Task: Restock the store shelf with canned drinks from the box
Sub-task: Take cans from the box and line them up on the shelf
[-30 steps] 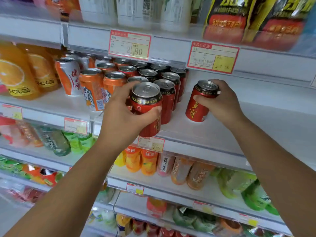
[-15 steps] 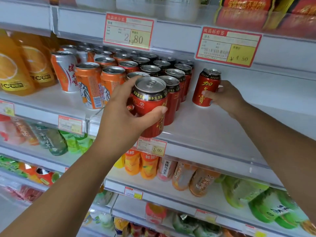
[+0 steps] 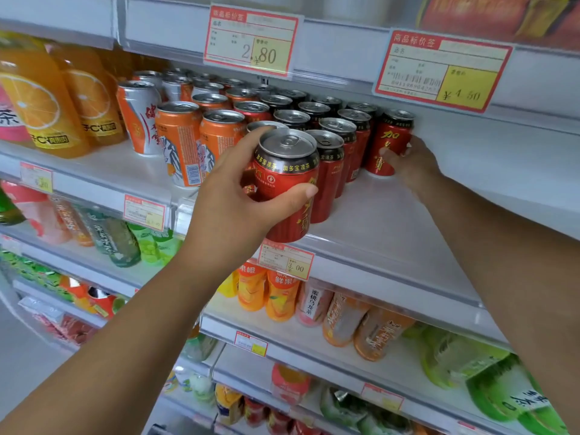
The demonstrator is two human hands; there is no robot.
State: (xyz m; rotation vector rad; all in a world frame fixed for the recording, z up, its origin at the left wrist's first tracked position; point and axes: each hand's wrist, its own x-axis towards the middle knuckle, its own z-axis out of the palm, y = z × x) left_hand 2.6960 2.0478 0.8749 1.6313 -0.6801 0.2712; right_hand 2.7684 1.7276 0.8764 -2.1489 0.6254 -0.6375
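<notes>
The white store shelf (image 3: 408, 233) has open room right of the red-can rows (image 3: 337, 142), out to its front lip. The left grip (image 3: 232, 208) clasps a red aluminium can (image 3: 287, 183) at that lip. The right grip (image 3: 412, 166) grasps a second red can (image 3: 390, 141) just beside the rows. Orange cans (image 3: 194, 142) crowd the left.

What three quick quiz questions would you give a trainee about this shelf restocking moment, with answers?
1. True or false: the left hand grips a red metal drink can with a silver top.
2. The right hand holds a second red can standing where? A) at the right end of the red rows on the white shelf; B) among orange cans; C) on the shelf below.
3. Fill in: the left red-bordered paper price tag overhead reads ____.
Key: 1 true; 2 A; 3 2.80.
</notes>
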